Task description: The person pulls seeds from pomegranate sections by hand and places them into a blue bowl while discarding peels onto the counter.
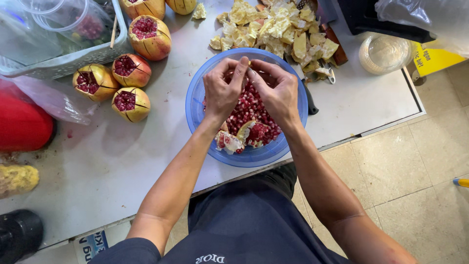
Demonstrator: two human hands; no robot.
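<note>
Pomegranate piece (249, 63) between left hand (222, 90) and right hand (278, 93), above blue bowl (195, 105).

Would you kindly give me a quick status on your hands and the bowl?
Left hand, right hand together over blue bowl. Pomegranate seeds inside. Nothing blocking.

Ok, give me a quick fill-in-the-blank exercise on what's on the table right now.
1. Both hands, the left hand and the right hand, work over a round bowl whose colour is ____.
2. The bowl holds loose pomegranate seeds coloured ____.
3. Left of the bowl, the cut-open pomegranates lying on the bare table outside the basket number ____.
4. The pile of peel scraps lies ____ the bowl, farther from the person.

Missing words: blue; red; four; beyond
</note>
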